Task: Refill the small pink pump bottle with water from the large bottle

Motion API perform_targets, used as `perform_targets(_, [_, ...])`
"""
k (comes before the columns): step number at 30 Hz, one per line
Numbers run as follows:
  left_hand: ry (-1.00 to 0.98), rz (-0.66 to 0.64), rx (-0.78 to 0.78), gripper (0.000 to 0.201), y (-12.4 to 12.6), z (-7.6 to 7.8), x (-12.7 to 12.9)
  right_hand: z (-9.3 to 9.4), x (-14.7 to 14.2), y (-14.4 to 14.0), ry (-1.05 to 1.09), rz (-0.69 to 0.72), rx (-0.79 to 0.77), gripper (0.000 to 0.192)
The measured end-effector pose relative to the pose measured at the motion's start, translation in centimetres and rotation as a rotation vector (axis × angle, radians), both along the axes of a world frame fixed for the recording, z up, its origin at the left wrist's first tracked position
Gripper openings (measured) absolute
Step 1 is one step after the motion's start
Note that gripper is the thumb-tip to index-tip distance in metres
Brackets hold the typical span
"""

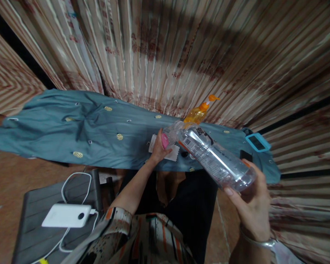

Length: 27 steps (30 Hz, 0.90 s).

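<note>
White power bank (67, 215) with white cable (77, 173) lies on gray slatted seat (34, 205) at lower left, teal yellow-patterned cloth (96, 121) spreads before printed pleated curtain (159, 73), blue-rimmed device (258, 142) and dark flat object (246, 156) lie on cloth's right end, brown floor (2, 183) shows below.

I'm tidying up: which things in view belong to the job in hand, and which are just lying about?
In use: bottle in the right hand; pink piece in the left hand.

Seemingly lying about: pump bottle; paper; blue device; power bank.
</note>
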<state>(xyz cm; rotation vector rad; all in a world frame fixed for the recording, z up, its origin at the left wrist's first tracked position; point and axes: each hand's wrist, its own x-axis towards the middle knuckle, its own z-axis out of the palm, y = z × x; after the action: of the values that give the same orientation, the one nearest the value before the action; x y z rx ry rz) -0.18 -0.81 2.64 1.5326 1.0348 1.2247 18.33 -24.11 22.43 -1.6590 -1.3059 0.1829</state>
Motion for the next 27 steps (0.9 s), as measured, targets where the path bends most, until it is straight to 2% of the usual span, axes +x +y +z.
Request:
perform_targets(18, [-0.015,-0.006,0.016,0.125,0.06,-0.07,-0.01,-0.41,0.54,-0.11,-0.04,-0.003,-0.009,0.091])
perform_targets(27, [0.025,0.002,-0.004,0.123,-0.05,0.41,-0.01,-0.14,0.32,-0.01,-0.001,0.001,-0.002,0.091])
